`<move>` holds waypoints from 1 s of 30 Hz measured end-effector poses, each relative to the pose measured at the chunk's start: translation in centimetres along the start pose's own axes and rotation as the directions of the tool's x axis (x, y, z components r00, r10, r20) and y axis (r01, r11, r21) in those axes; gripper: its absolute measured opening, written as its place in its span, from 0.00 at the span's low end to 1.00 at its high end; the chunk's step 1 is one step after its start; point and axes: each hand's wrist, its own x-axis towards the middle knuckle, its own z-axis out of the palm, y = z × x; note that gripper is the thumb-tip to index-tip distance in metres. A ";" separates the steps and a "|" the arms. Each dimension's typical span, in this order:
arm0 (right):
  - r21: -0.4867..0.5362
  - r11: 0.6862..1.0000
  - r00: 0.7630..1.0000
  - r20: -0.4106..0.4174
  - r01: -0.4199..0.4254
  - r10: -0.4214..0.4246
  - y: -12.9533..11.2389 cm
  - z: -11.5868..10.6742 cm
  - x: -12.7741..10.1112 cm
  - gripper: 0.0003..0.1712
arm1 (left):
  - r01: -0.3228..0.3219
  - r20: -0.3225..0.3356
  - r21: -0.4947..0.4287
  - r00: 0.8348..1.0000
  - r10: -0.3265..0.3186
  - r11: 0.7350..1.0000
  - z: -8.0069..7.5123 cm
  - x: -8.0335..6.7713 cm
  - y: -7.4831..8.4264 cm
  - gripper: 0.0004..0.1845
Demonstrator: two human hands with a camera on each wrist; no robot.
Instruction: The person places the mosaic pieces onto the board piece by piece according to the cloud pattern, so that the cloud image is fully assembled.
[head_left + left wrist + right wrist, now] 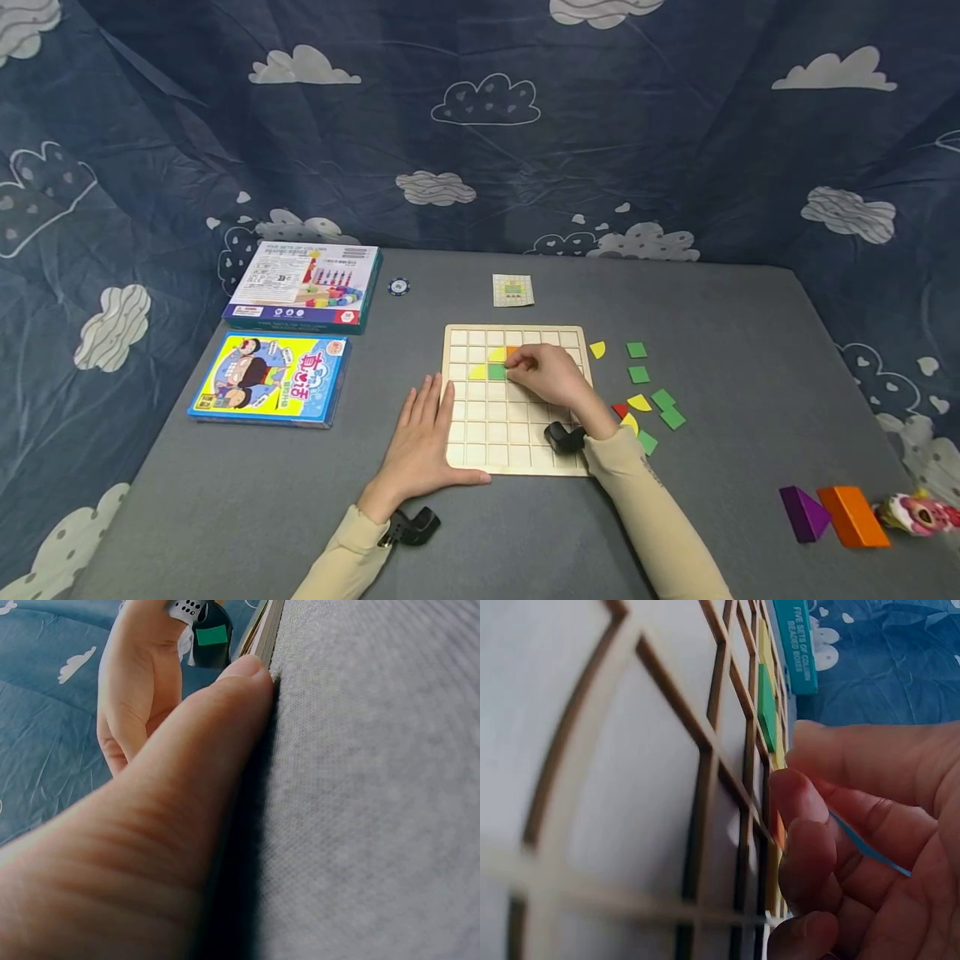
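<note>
At centre frame the right hand (550, 375) pinches a small orange tile (513, 353) into the pale wooden grid board (480, 433), beside the green square tile (497, 372). The left hand (422, 442), fingers flat and straight, braces the board's lower-left edge. Best to seat the tile squarely in its cell while that brace stays firm.

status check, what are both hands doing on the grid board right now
Left hand flat, bracing the wooden grid board at its left edge. Right hand pinching an orange tile into a cell beside the green tile. Nothing blocking.
</note>
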 end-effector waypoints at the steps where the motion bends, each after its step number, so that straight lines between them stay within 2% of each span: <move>1: 0.001 1.000 1.000 -0.005 0.002 -0.002 0.1 -0.1 -0.1 0.05 | -0.001 0.001 -0.002 1.000 0.001 1.000 0.0 0.0 0.0 0.72; 11: -0.026 1.000 0.993 -0.120 0.008 -0.011 1.8 -2.6 -1.1 0.07 | -0.004 -0.006 -0.011 1.000 0.004 1.000 0.1 0.0 0.0 0.72; 16: -0.047 0.999 0.975 -0.222 -0.004 -0.006 3.6 -4.6 -1.9 0.07 | -0.008 -0.009 -0.015 1.000 0.008 1.000 0.1 0.0 0.0 0.72; 21: -0.066 0.993 0.945 -0.320 -0.096 0.070 6.2 -6.4 -3.2 0.10 | -0.012 -0.002 -0.020 1.000 0.012 1.000 0.1 -0.2 0.1 0.72; 30: -0.078 0.972 0.921 -0.345 -0.220 0.181 9.9 -9.0 -4.8 0.18 | -0.003 0.003 -0.038 1.000 0.003 0.999 0.0 -0.1 0.1 0.72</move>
